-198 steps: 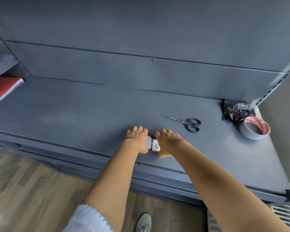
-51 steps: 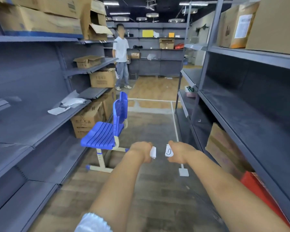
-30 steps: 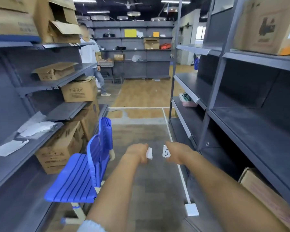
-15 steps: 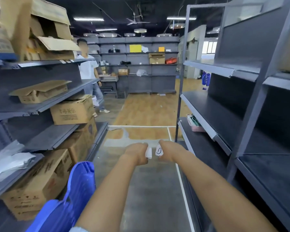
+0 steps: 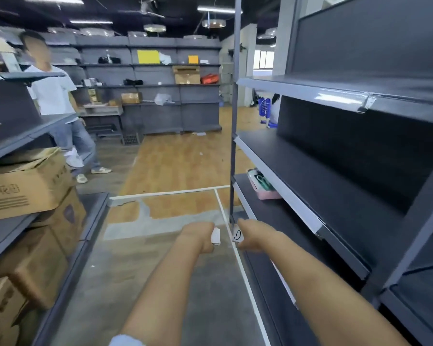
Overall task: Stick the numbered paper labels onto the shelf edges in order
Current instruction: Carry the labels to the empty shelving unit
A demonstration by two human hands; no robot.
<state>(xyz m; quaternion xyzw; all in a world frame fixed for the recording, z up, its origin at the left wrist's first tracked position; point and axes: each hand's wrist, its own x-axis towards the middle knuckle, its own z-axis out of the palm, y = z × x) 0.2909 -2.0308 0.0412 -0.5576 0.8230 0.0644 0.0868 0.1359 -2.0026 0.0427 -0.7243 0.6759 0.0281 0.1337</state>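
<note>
Not much done yet, I reckon: my right hand (image 5: 254, 237) pinches one label (image 5: 238, 235), my left hand (image 5: 198, 236) grips the stack (image 5: 215, 236), both out in the aisle. No labels visible on the shelf edge (image 5: 280, 191) so far.

A grey aisle floor (image 5: 145, 283) runs toward tan wood flooring (image 5: 180, 166), white tape lines (image 5: 238, 255) marking the join; left of the aisle stand shelves with cardboard boxes (image 5: 23, 186); right of it, dark metal shelving (image 5: 335, 171); beyond, a stocked back-wall rack (image 5: 150, 83); overhead, ceiling strip lights (image 5: 215, 8); a window (image 5: 263, 58) glows far right.
</note>
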